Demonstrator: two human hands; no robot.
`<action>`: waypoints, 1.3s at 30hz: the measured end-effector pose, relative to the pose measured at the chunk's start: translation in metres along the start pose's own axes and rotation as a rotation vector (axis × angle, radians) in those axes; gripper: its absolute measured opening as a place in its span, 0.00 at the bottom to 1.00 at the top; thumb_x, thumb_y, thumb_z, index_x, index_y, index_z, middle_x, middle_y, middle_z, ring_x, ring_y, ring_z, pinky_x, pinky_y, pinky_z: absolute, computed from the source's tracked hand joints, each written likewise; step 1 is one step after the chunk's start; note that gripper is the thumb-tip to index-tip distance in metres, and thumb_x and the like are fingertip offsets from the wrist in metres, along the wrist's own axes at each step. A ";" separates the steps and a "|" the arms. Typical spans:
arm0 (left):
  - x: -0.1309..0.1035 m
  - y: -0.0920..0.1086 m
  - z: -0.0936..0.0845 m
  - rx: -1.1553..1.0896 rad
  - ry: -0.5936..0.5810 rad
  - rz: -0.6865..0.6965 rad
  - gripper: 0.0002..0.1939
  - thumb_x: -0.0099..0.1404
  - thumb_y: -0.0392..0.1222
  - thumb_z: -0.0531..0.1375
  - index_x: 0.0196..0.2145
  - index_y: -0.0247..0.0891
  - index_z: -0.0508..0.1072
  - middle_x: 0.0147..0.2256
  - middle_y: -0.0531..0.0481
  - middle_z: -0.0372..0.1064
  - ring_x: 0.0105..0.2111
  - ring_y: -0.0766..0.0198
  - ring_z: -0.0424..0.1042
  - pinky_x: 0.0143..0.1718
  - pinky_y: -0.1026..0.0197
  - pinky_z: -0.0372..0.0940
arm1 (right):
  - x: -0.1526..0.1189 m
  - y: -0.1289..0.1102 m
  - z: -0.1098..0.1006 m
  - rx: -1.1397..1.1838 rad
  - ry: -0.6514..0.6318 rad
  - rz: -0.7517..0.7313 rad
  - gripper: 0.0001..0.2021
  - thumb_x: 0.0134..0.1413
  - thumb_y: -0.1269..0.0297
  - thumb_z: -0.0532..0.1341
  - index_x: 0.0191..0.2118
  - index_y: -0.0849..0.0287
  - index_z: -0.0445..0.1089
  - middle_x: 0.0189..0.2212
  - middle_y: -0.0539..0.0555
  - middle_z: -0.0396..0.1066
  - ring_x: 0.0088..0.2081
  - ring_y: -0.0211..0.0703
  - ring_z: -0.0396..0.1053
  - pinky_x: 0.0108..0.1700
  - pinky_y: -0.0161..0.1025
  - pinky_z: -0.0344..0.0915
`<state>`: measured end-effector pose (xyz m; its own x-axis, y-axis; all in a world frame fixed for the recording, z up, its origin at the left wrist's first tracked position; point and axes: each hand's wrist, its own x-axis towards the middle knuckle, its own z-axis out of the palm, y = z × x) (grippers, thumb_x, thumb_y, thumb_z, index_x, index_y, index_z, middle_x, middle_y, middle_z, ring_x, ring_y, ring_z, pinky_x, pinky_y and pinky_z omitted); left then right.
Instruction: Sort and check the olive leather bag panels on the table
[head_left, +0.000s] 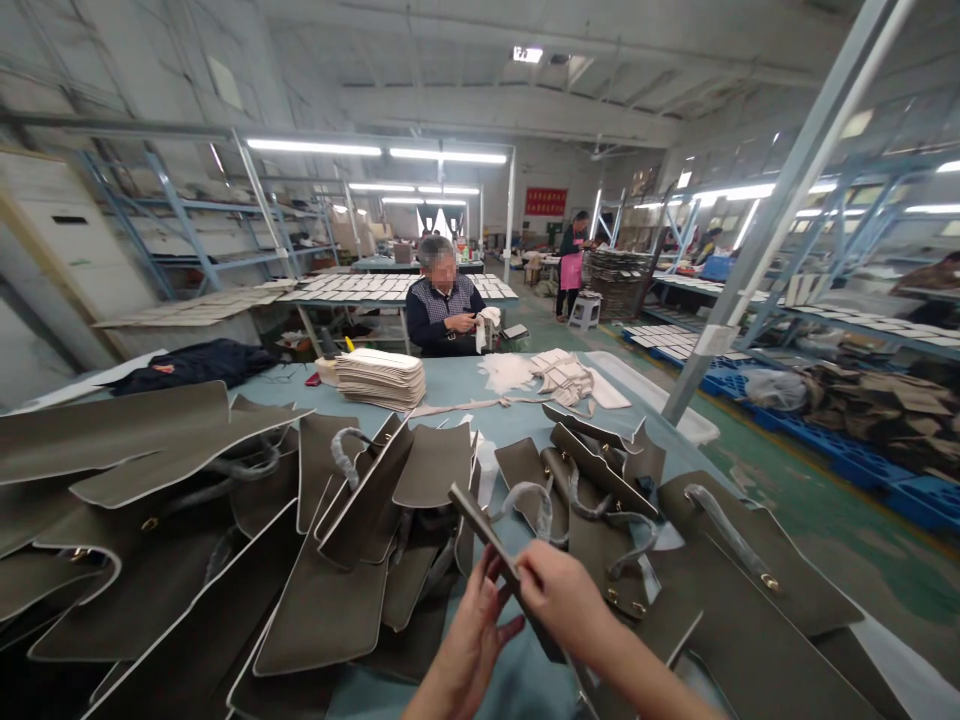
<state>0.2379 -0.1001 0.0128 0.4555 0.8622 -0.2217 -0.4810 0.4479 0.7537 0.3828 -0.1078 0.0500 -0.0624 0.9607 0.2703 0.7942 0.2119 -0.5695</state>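
Note:
An olive-brown bag panel (474, 515) stands tilted and almost edge-on in front of me, over the blue-green tabletop. My left hand (476, 625) grips its left side, fingertips against the sheet and thumb pointing right. From the other side my right hand (562, 597) pinches the panel's upper edge, its fingers curled into a closed grip. The lower part of the panel is partly hidden behind my right hand and wrist. Close by on the right lie bag pieces with film-wrapped handles (525, 505) and gold-coloured fittings (769, 580).
More olive bag pieces (322, 610) are heaped at left. Beyond them stand a stack of beige panels (381, 378) and pale scraps (566, 378). A co-worker (442, 300) sits across the table, holding white material. A metal post (720, 340) rises at the table's right edge.

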 end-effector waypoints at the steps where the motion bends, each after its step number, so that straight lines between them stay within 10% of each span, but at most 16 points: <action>1: -0.004 0.000 0.004 -0.091 -0.066 -0.038 0.29 0.53 0.58 0.58 0.50 0.42 0.62 0.53 0.43 0.59 0.54 0.50 0.55 0.51 0.49 0.56 | -0.006 -0.008 0.014 -0.108 0.036 -0.122 0.07 0.48 0.73 0.51 0.25 0.59 0.62 0.24 0.51 0.65 0.27 0.37 0.61 0.28 0.34 0.54; 7: -0.013 0.002 0.002 -0.343 -0.031 -0.193 0.20 0.54 0.53 0.59 0.31 0.30 0.73 0.35 0.41 0.72 0.45 0.51 0.66 0.50 0.53 0.56 | -0.028 -0.033 0.068 -0.360 0.336 -0.396 0.05 0.45 0.74 0.54 0.24 0.58 0.58 0.21 0.50 0.60 0.24 0.39 0.58 0.24 0.37 0.51; 23: -0.010 0.011 -0.016 -0.352 -0.131 -0.257 0.26 0.57 0.57 0.54 0.41 0.30 0.71 0.36 0.41 0.72 0.46 0.51 0.66 0.52 0.53 0.56 | -0.028 -0.040 0.063 -0.325 0.495 -0.468 0.14 0.57 0.69 0.43 0.37 0.63 0.65 0.33 0.56 0.65 0.37 0.43 0.60 0.39 0.39 0.59; 32: -0.004 0.005 -0.024 -0.428 -0.177 -0.066 0.19 0.62 0.52 0.49 0.39 0.40 0.73 0.45 0.49 0.69 0.54 0.58 0.58 0.58 0.57 0.46 | -0.024 -0.033 0.064 -0.267 0.389 -0.420 0.07 0.49 0.72 0.49 0.27 0.61 0.62 0.29 0.56 0.63 0.31 0.43 0.59 0.33 0.38 0.62; 39: -0.003 -0.005 0.005 -0.058 -0.117 -0.020 0.20 0.62 0.43 0.51 0.53 0.45 0.59 0.55 0.46 0.57 0.55 0.55 0.56 0.52 0.51 0.56 | -0.002 -0.002 0.029 -0.062 0.019 0.009 0.09 0.44 0.80 0.48 0.27 0.61 0.60 0.28 0.53 0.64 0.32 0.39 0.62 0.35 0.36 0.60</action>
<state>0.2425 -0.1059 0.0124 0.5480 0.8211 -0.1596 -0.5123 0.4803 0.7120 0.3643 -0.1054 0.0281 -0.0445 0.9589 0.2803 0.8307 0.1914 -0.5228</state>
